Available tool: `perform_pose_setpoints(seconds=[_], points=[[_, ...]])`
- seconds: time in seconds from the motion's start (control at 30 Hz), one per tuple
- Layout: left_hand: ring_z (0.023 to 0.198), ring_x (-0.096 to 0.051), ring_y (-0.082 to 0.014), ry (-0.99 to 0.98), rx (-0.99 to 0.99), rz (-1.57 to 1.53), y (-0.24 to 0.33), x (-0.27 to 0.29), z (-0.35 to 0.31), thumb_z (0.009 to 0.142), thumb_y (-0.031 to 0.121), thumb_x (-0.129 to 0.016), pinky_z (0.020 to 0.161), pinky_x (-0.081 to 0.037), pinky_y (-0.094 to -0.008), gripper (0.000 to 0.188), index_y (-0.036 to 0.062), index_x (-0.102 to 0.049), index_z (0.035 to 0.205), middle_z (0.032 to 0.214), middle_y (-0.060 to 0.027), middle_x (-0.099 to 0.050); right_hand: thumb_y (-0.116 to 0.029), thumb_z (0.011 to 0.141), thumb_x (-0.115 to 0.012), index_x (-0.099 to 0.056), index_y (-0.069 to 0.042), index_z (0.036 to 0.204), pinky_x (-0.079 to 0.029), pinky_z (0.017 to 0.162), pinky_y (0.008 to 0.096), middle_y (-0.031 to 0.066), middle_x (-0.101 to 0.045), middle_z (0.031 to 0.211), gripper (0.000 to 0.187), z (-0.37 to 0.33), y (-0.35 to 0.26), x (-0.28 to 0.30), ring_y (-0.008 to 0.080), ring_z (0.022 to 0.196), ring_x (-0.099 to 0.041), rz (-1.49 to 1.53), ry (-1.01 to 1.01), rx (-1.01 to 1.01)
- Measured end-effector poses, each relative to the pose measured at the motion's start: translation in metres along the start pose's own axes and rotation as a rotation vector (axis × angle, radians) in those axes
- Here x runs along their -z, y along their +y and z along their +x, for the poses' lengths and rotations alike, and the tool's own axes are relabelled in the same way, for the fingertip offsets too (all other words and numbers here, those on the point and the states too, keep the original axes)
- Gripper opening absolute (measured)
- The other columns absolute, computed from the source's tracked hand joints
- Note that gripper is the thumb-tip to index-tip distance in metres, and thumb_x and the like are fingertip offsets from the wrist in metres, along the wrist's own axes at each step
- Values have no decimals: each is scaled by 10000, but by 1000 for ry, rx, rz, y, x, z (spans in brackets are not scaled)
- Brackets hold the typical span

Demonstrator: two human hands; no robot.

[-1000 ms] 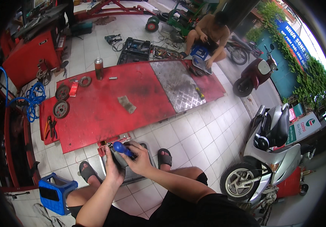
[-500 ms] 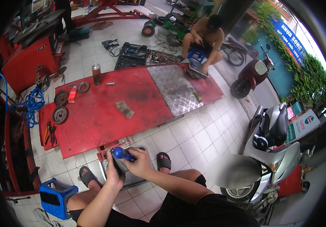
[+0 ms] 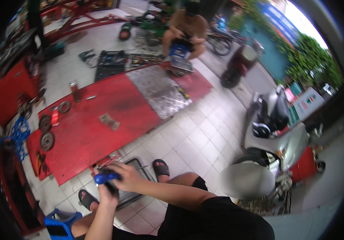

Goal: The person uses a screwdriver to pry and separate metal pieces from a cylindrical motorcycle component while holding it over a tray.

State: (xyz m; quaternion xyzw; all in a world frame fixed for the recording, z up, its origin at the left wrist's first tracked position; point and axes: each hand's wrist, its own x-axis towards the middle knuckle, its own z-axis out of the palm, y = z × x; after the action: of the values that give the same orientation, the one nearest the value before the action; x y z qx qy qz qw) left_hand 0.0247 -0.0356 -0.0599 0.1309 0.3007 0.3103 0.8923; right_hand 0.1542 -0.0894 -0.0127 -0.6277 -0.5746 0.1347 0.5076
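Note:
Over the floor at the near edge of a low red platform [image 3: 80, 134], my two hands work together. My right hand [image 3: 129, 177] is closed round a tool with a blue handle [image 3: 107, 177], its rounded end pointing left; the working end is hidden. My left hand [image 3: 107, 197] comes up from below, closed round a dark part whose shape is mostly covered by the tool and my fingers. A dark-rimmed metal tray [image 3: 133, 195] lies on the tiles beneath my right forearm.
Metal rings and wheel-like parts [image 3: 47, 141], pliers [image 3: 41, 164], a spray can [image 3: 74, 90] and a rag [image 3: 109, 122] lie or stand on the platform. A blue stool [image 3: 62, 224] is at lower left, a silver scooter [image 3: 288, 150] at right. Another person [image 3: 186, 30] sits beyond the platform.
My view has swung, shifting the scene left. The blue handle, which pointed up, now lies sideways. Across the platform, the other person's hand has lifted off the part there.

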Motion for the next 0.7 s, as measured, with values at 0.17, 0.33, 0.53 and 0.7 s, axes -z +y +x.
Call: perform_pose_setpoints(seconds=[0.17,0.33,0.53,0.7], points=[[1351,-479,-230,20,-58,21,8,-3,-5,1007,625,-432,1161,-358,-391,649,139,-457,1436,1421,-48,-526,-76,760,-723,-673,-21,1148,-578,796,414,185,-678,1113,396,8,-3,-7,375,968,-689,65,-30,-105],[1378,-450,-236,2,-14,-19,7,-13,-8,1012,623,-416,1171,-351,-401,662,141,-411,1465,1453,-66,-489,-58,790,-731,-668,-22,1144,-574,728,400,171,-678,1069,361,0,6,-8,348,885,-698,19,79,15],[1337,-495,-238,13,-40,32,7,-5,-3,985,647,-460,1145,-377,-407,685,129,-463,1433,1412,-64,-529,-50,725,-733,-669,-31,1160,-577,735,398,168,-679,1085,440,7,0,-8,347,895,-704,78,40,-7],[1323,-503,-236,30,-3,-2,11,-10,-1,989,641,-459,1138,-380,-396,660,124,-493,1398,1387,-66,-544,-53,719,-721,-662,-39,1172,-577,736,410,172,-682,1093,458,6,5,-5,362,910,-701,41,-35,-69]])
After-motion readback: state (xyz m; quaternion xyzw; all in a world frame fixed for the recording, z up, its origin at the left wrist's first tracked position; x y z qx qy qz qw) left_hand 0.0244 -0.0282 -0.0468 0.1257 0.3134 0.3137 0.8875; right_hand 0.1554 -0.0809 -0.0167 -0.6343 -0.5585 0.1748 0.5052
